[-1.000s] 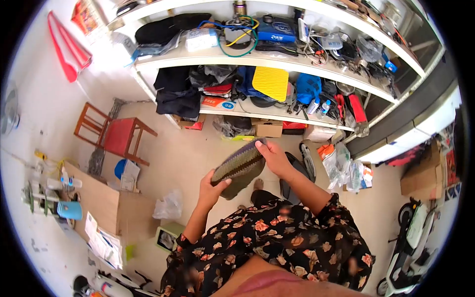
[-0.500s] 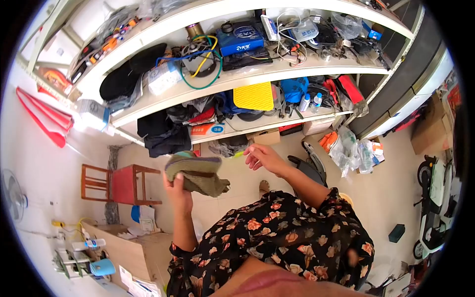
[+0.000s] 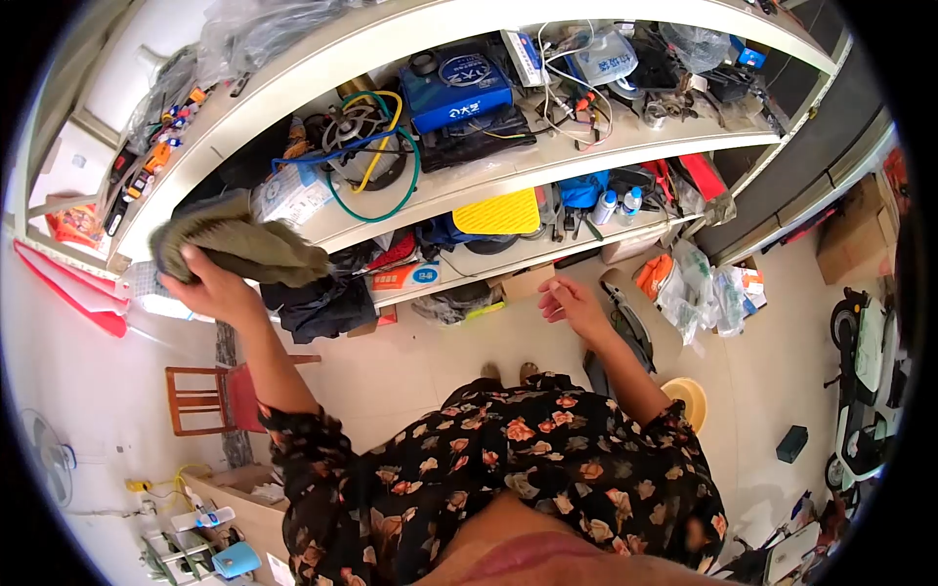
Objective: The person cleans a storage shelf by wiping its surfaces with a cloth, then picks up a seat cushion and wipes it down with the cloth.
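Observation:
My left hand (image 3: 217, 291) is raised at the left end of the shelf, its fingers closed on an olive-green cloth cap (image 3: 239, 242). The cap looks soft and folded, and it hides part of the shelf behind it. Below the cap lies a heap of black cloth (image 3: 318, 303) on the lower shelf. My right hand (image 3: 572, 305) hangs in the air before the lower shelf, fingers loosely apart and holding nothing.
The middle shelf (image 3: 459, 176) carries a blue box (image 3: 456, 93), coiled hoses and cables. A yellow tray (image 3: 496, 212) and bottles (image 3: 606, 205) stand lower. A red chair (image 3: 244, 396) is at left, a yellow basin (image 3: 686, 400) at right, and a scooter (image 3: 865, 391) further right.
My left hand has carried the cap up and left, from in front of my body to the shelf's left end. My right hand has shifted slightly right. I stand nearer the shelf.

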The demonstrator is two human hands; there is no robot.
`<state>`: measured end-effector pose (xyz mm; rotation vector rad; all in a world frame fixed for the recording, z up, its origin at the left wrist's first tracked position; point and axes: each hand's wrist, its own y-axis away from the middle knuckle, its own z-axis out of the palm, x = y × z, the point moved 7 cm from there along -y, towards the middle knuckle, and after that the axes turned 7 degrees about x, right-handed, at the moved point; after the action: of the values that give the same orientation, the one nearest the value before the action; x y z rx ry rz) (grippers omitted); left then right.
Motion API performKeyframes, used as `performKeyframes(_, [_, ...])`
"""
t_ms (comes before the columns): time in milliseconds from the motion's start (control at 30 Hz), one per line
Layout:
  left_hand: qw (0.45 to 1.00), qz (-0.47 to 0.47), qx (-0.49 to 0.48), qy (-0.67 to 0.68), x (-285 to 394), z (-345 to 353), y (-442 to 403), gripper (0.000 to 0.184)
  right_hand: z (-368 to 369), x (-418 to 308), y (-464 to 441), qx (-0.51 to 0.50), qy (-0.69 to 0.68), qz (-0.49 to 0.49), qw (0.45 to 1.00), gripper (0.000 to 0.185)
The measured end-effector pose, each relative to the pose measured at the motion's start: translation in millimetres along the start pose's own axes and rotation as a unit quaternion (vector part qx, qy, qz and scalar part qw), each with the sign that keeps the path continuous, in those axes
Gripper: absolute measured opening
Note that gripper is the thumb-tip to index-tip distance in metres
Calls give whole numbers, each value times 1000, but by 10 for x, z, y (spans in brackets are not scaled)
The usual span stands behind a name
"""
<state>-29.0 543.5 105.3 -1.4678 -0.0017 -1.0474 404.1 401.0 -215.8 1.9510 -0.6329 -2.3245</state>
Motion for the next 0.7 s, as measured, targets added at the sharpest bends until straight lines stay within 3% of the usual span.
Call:
performKeyframes(100, [994,103,31,-11,-228,482,-317,44,-97,-10,-61,47,-24,-7,999,30])
performKeyframes(133, [981,185,25,-45,-238,663,-319,48,-104,-42,-73,64,-31,-12,997,30])
performKeyframes(200, [966,245,-60,-64,-420,1078,-303,50,-104,-78,-45,98,-39,-2,994,31])
performKeyframes(233, [938,335,22,-80,-358,1183,-199,50,-116,-69,-36,110,-38,5,993,31])
performKeyframes(333, [927,369,-38,-51,-266,1503,-161,49,-183,-55,-111,137,-39,16,990,31])
performKeyframes(400, [913,403,33,-60,-22,1639,80,45,-173,-39,-144,152,-41,18,987,30])
performKeyframes(467, [909,414,-1,-45,172,1799,294,44,-113,-36,-178,161,-48,17,986,30])
performKeyframes(700, [901,429,-51,44,953,2361,1028,30,15,19,-574,91,-33,4,995,31])
